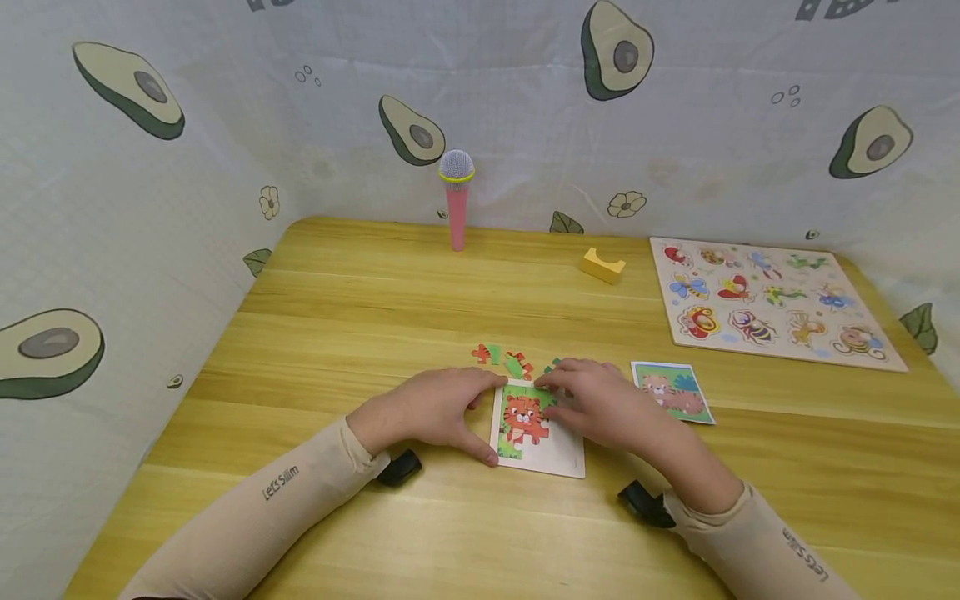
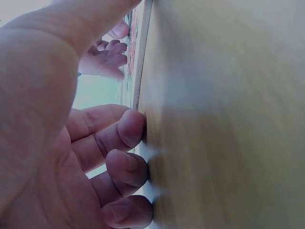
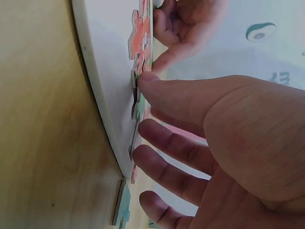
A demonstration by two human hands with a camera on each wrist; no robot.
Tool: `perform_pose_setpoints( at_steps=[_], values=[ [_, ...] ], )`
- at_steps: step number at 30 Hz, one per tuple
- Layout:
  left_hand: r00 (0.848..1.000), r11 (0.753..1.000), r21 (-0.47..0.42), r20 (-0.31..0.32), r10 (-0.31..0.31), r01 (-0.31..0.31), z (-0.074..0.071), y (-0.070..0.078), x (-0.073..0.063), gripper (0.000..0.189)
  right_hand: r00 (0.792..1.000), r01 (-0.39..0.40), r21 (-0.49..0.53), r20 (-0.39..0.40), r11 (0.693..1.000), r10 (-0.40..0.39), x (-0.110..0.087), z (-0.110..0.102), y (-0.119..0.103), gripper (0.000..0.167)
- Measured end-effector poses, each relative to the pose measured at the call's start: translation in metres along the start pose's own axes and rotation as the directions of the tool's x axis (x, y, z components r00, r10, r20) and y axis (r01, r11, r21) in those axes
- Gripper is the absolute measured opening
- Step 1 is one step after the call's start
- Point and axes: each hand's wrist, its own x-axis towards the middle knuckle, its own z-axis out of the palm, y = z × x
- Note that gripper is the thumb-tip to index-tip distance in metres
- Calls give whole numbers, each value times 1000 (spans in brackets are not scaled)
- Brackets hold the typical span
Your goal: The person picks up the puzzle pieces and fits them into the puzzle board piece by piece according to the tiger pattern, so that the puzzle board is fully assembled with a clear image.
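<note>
A square jigsaw board (image 1: pixel 558 460) lies on the table, partly filled with pieces that make up an orange tiger (image 1: pixel 522 414). My left hand (image 1: pixel 438 408) holds the board at its left side, thumb at the near corner and index finger at the far corner. In the left wrist view its other fingers (image 2: pixel 126 169) curl against the tabletop. My right hand (image 1: pixel 611 408) is over the board's right part and pinches a green-edged puzzle piece (image 3: pixel 135 102), slightly raised from the board; its index fingertip is hidden behind the thumb. Loose pieces (image 1: pixel 487 354) lie just beyond the board.
A tiger picture card (image 1: pixel 686 400) lies right of my right hand. Farther right is a wooden insect puzzle board (image 1: pixel 780 304). A yellow arch block (image 1: pixel 603 267) and an upright pink toy microphone (image 1: pixel 457 208) are at the back, before an avocado-print curtain (image 1: pixel 517 125).
</note>
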Motion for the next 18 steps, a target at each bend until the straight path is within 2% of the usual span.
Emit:
perform_pose_setpoints(
  at_steps=[6, 13, 18],
  values=[
    [1000, 1000, 3, -4, 5, -5, 0, 0, 0, 103, 1000, 13, 32, -3, 999, -13, 0, 1, 1, 29],
    [1000, 1000, -4, 2, 2, -2, 0, 0, 1, 103, 997, 69, 26, -39, 997, -68, 1, 4, 2, 19],
    [1000, 1000, -1, 6, -2, 2, 0, 0, 1, 103, 996, 67, 40, -59, 997, -65, 1, 5, 1, 17]
  ],
)
